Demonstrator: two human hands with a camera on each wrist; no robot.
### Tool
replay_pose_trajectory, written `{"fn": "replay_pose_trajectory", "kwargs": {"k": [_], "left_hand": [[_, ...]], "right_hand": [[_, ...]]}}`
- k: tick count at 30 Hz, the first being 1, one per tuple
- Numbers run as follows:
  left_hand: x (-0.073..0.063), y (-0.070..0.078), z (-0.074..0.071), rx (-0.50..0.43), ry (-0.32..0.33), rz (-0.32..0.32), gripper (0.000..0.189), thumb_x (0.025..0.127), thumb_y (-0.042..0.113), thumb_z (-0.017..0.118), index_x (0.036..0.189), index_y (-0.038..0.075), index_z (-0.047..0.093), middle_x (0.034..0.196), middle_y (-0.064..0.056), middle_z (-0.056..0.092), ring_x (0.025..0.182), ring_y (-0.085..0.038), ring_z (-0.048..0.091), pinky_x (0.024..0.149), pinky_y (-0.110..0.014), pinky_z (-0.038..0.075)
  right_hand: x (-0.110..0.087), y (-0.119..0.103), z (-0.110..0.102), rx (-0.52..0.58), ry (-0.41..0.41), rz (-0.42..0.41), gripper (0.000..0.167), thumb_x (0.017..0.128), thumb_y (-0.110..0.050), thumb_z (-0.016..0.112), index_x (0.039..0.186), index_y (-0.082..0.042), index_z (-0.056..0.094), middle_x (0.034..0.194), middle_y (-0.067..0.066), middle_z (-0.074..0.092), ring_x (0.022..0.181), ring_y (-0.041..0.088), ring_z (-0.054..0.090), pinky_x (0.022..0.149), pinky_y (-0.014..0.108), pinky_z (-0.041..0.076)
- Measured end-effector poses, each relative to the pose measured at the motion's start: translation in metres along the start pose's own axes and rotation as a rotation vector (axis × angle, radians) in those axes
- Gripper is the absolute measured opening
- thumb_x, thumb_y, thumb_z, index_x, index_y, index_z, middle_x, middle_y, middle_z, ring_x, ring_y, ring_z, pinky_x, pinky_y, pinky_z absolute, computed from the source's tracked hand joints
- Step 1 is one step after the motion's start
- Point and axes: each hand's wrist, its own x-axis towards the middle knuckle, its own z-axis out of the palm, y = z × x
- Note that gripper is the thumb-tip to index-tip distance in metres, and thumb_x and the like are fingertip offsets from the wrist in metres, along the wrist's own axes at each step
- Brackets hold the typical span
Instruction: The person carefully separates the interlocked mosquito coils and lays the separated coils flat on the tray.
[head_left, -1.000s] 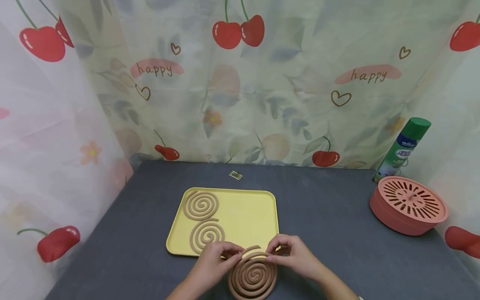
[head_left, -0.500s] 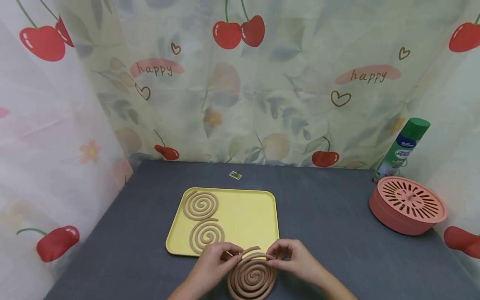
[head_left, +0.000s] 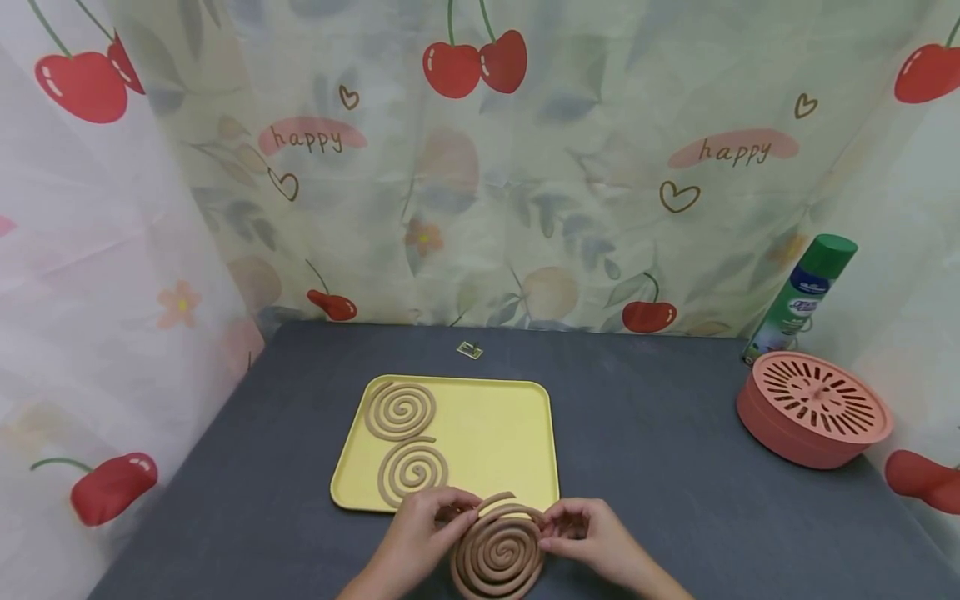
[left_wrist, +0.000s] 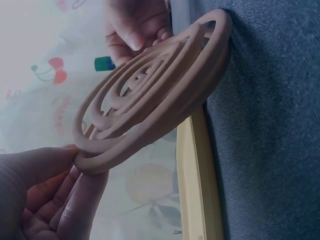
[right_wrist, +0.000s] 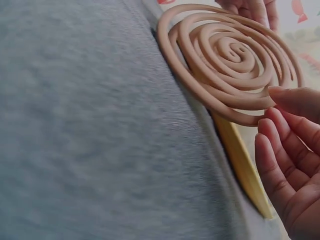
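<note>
A pair of nested brown mosquito coils (head_left: 504, 552) is held up at the front edge of the yellow tray (head_left: 498, 433). My left hand (head_left: 426, 527) pinches its left rim between thumb and fingers, as the left wrist view shows. On the opposite side, my right hand (head_left: 596, 540) pinches the rim with thumb and fingertips. Seen from the left wrist, the coils (left_wrist: 145, 95) tilt and their spirals stand partly apart from each other. Two single coils lie on the tray's left side, a far coil (head_left: 402, 410) and a near coil (head_left: 416, 473).
A pink round coil box (head_left: 813, 412) with a slotted lid stands on the right of the dark tablecloth (head_left: 645, 417). Behind it leans a green spray can (head_left: 798, 300). A small metal stand (head_left: 470, 350) lies beyond the tray. Printed curtains (head_left: 480, 208) enclose the table.
My right hand has slid down the coils' right rim, toward me. The held coils have shifted slightly left, while my left hand keeps its pinch.
</note>
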Motion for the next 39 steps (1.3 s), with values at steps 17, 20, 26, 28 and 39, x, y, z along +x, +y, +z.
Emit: {"fn": "replay_pose_trajectory", "kwargs": {"k": [17, 20, 26, 28, 39], "left_hand": [[-0.0014, -0.0008, 0.0001, -0.04, 0.018, -0.023, 0.012, 0.087, 0.016, 0.065, 0.094, 0.007, 0.071, 0.086, -0.005, 0.07, 0.075, -0.002, 0.062, 0.063, -0.018, 0.053], [-0.0022, -0.002, 0.0008, -0.04, 0.022, -0.01, 0.011, 0.087, 0.014, 0.065, 0.093, 0.007, 0.07, 0.086, -0.006, 0.07, 0.076, -0.003, 0.063, 0.064, -0.019, 0.054], [-0.0021, -0.0054, 0.0013, -0.105, -0.013, -0.028, 0.015, 0.088, 0.016, 0.064, 0.094, 0.004, 0.069, 0.087, -0.009, 0.071, 0.078, -0.005, 0.065, 0.067, -0.019, 0.054], [-0.002, -0.0062, 0.0009, -0.147, -0.036, -0.042, 0.016, 0.087, 0.014, 0.065, 0.097, 0.002, 0.068, 0.088, -0.012, 0.071, 0.077, -0.005, 0.066, 0.067, -0.019, 0.054], [-0.0008, -0.0077, -0.0008, -0.248, -0.098, -0.068, 0.024, 0.083, 0.008, 0.068, 0.104, -0.002, 0.064, 0.089, -0.016, 0.069, 0.076, -0.005, 0.065, 0.068, -0.019, 0.054]], "right_hand": [[-0.003, 0.0101, 0.0054, 0.092, 0.012, 0.089, 0.025, 0.081, -0.004, 0.068, 0.089, 0.017, 0.058, 0.077, -0.014, 0.06, 0.069, -0.003, 0.056, 0.06, 0.015, 0.049], [-0.0034, 0.0091, 0.0069, 0.094, 0.017, 0.103, 0.026, 0.082, -0.005, 0.067, 0.089, 0.017, 0.057, 0.078, -0.013, 0.06, 0.07, -0.003, 0.056, 0.06, 0.015, 0.049], [-0.0042, 0.0066, 0.0086, 0.115, -0.006, 0.129, 0.027, 0.085, -0.007, 0.065, 0.092, 0.018, 0.056, 0.081, -0.012, 0.059, 0.073, -0.002, 0.058, 0.063, 0.016, 0.049], [-0.0046, 0.0063, 0.0086, 0.126, -0.019, 0.127, 0.027, 0.085, -0.007, 0.064, 0.093, 0.018, 0.054, 0.082, -0.012, 0.059, 0.074, -0.001, 0.058, 0.064, 0.016, 0.049], [-0.0041, 0.007, 0.0067, 0.194, -0.059, 0.151, 0.03, 0.088, -0.006, 0.061, 0.097, 0.021, 0.051, 0.084, -0.011, 0.061, 0.078, 0.0, 0.06, 0.068, 0.017, 0.05]]}}
